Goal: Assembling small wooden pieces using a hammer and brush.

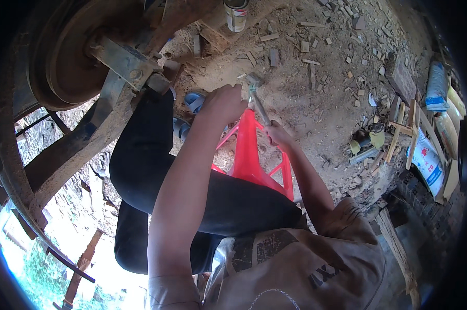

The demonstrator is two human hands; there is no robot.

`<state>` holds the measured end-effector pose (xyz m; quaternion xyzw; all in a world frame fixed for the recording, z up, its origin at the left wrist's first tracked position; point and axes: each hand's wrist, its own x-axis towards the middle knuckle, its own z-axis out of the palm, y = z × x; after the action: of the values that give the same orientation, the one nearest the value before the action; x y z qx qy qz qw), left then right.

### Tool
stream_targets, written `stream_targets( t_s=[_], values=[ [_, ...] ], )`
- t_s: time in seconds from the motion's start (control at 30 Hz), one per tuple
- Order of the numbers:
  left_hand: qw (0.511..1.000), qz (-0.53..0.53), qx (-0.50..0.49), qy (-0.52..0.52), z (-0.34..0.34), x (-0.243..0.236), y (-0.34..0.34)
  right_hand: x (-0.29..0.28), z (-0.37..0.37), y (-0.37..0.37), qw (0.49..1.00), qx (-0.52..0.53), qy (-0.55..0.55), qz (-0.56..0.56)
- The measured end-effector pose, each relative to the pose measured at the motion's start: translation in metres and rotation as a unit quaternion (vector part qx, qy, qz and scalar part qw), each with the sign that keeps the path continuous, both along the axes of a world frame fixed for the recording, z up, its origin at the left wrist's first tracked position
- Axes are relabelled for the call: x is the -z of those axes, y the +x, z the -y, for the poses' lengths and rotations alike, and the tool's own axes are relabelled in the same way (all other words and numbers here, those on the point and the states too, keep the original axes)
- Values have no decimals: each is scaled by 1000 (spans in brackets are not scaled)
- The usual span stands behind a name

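Note:
My right hand (pixel 279 135) is closed round the handle of a hammer (pixel 260 106), which slants up toward the back with its head raised above the red plastic stool (pixel 249 157). My left hand (pixel 224 105) is just left of the hammer, above the stool's narrow end, fingers curled over something I cannot make out. A small light-coloured piece shows by the hammer head, partly hidden. My dark-trousered legs (pixel 140 155) cross beside and over part of the stool.
A large rusty wheeled machine (pixel 132 72) stands close at upper left. Blue sandals (pixel 193 102) lie behind my left hand. A tin can (pixel 236 15) stands at the back. Wood scraps (pixel 306 46) litter the dirt floor; planks (pixel 396 137) and sacks (pixel 427 163) lean at right.

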<state>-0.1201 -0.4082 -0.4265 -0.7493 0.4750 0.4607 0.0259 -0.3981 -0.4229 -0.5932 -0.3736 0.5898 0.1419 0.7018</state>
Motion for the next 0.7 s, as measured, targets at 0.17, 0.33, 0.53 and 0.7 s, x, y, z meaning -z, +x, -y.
stream_targets(
  t_s=[0.17, 0.33, 0.53, 0.7],
  values=[
    [999, -22, -20, -16, -8, 3, 8, 7, 24, 33, 995, -85, 57, 6],
    [999, -21, -31, -25, -12, -2, 10, 10, 46, 53, 995, 56, 80, -20],
    [999, -26, -26, -38, -12, -8, 10, 2, 62, 55, 999, 37, -5, 15],
    [999, -2, -30, -14, -17, -13, 13, -6, 57, 58, 997, 71, -11, 25]
  ],
)
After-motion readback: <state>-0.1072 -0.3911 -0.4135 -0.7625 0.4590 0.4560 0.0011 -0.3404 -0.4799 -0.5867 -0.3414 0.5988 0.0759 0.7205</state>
